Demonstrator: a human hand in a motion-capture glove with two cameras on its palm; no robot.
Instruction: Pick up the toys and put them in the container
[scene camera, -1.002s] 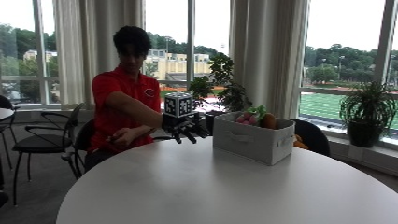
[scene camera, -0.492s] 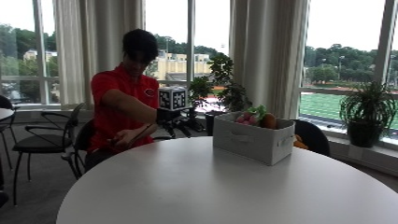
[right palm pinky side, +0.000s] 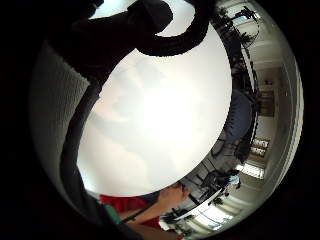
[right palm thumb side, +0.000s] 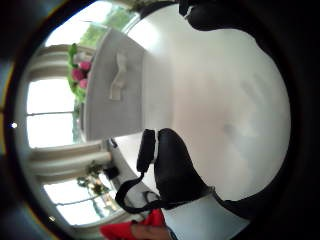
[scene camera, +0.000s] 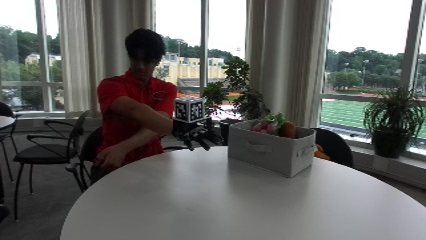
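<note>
A grey fabric box (scene camera: 269, 150) stands on the far side of the round white table (scene camera: 233, 200). Soft toys (scene camera: 273, 125) in pink, green and orange stick out of its top. My gloved right hand (scene camera: 196, 136) hovers just above the table's far edge, to the left of the box and apart from it. Its fingers hang down relaxed and hold nothing. In the thumb side palm view the box (right palm thumb side: 117, 90) with its handle and the toys (right palm thumb side: 77, 70) lie beyond the gloved thumb (right palm thumb side: 172, 170). Only bare tabletop (right palm pinky side: 160, 110) lies under the palm.
The person's bare hand (scene camera: 110, 160) hangs low by the table's left edge. Black chairs (scene camera: 46, 150) stand behind on the left. Potted plants (scene camera: 393, 125) sit along the window sill behind the box.
The gloved hand has stayed above the table's far edge beside the box, shifting only slightly. Nothing was picked up or let go.
</note>
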